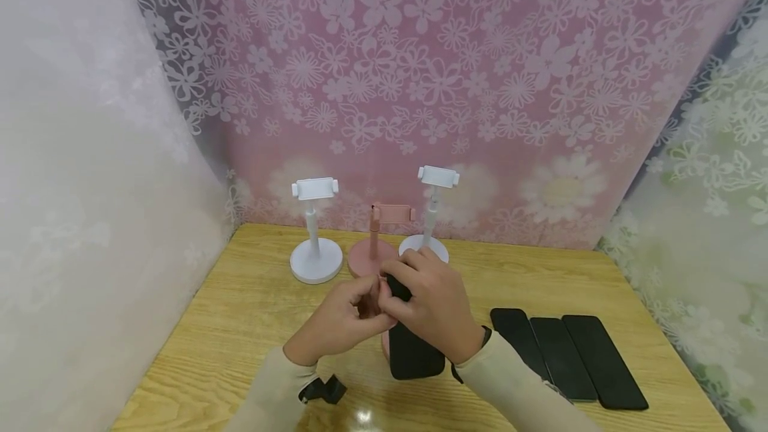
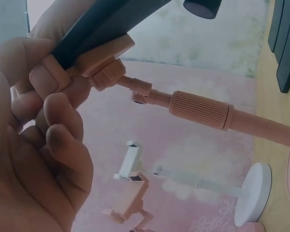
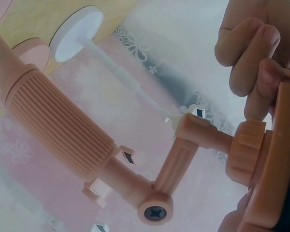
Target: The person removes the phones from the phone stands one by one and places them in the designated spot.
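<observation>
A black phone (image 1: 415, 353) lies against the clamp (image 2: 49, 79) of a near pink phone stand (image 2: 200, 110), whose ribbed pole and jointed arm (image 3: 176, 166) show in both wrist views. My left hand (image 1: 343, 321) pinches the end of the clamp, its other fingers curled below. My right hand (image 1: 437, 300) reaches over the phone from the right and grips it, thumb and index finger close to the left fingertips. The right hand partly hides the phone's upper part. Most of this stand is hidden in the head view.
Behind the hands stand a white phone stand (image 1: 316, 262) on the left, a second pink stand (image 1: 363, 259) in the middle and another white stand (image 1: 438, 177) on the right. Three black phones, one at the far right (image 1: 606, 362), lie on the wooden table (image 1: 240, 325).
</observation>
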`<move>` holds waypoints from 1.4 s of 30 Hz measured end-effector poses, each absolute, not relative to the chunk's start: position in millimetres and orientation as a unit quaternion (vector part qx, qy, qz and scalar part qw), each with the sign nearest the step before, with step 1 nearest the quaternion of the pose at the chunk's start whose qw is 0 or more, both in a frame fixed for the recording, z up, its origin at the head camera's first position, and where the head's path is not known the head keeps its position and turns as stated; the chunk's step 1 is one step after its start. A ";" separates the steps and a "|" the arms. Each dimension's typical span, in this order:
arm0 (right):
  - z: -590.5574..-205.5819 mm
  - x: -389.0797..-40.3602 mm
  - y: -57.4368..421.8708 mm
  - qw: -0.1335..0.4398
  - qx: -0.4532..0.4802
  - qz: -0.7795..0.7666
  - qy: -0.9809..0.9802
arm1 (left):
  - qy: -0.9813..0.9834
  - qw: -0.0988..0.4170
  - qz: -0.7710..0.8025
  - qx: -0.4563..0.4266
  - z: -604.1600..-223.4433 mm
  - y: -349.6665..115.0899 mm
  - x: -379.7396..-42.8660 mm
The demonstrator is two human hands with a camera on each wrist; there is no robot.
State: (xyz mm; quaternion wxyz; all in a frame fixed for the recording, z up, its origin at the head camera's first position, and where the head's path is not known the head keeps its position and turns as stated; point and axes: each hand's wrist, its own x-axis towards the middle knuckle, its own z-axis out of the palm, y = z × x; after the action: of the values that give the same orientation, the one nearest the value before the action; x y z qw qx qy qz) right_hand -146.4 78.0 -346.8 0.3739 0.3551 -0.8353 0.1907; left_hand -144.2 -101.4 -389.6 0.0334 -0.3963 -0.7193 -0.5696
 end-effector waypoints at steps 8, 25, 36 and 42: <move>-344.7 -147.9 80.2 0.371 0.358 0.185 -0.837 | -0.699 0.025 -0.574 -0.426 -388.7 -101.0 -150.5; -346.0 -148.6 88.0 0.349 0.379 0.254 -0.818 | -0.701 -0.016 -0.569 -0.430 -387.7 -106.7 -151.8; -346.1 -146.2 90.6 0.299 0.397 0.368 -0.786 | -0.730 0.007 -0.553 -0.401 -384.8 -107.5 -142.4; -348.0 -145.6 90.9 0.324 0.397 0.358 -0.781 | -0.789 0.090 -0.472 -0.382 -371.4 -102.5 -127.9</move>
State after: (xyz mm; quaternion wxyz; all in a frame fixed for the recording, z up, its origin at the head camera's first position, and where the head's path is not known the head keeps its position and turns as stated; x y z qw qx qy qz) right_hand -145.6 90.9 -348.0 0.3240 0.3971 -0.7807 0.3577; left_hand -127.9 -102.5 -371.4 0.0897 -0.3821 -0.7892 -0.4724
